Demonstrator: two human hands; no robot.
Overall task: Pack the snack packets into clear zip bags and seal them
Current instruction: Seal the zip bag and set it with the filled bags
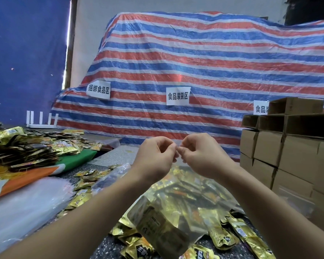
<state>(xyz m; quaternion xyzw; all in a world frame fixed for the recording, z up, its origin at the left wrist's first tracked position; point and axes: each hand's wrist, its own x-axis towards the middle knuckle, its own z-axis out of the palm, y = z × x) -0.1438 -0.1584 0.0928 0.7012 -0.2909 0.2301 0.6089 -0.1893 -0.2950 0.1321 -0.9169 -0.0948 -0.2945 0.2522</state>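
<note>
Left hand [153, 157] and right hand [204, 156] pinch top edge of clear bag [176, 208], fingers touching at centre; filled bag hangs above table [110, 157], likely for sealing.

Small food-packing workroom or warehouse corner, not home. Large red-white-blue striped tarp [195, 58] covers bulk goods at back; paper signs [178, 95] with Chinese characters taped on it mark work zones. Stacked brown cardboard cartons [281, 146] on right. Speckled worktable [116, 156] heaped with gold foil snack packets [26, 146]; pile of clear plastic bags [26, 208] at left.
</note>
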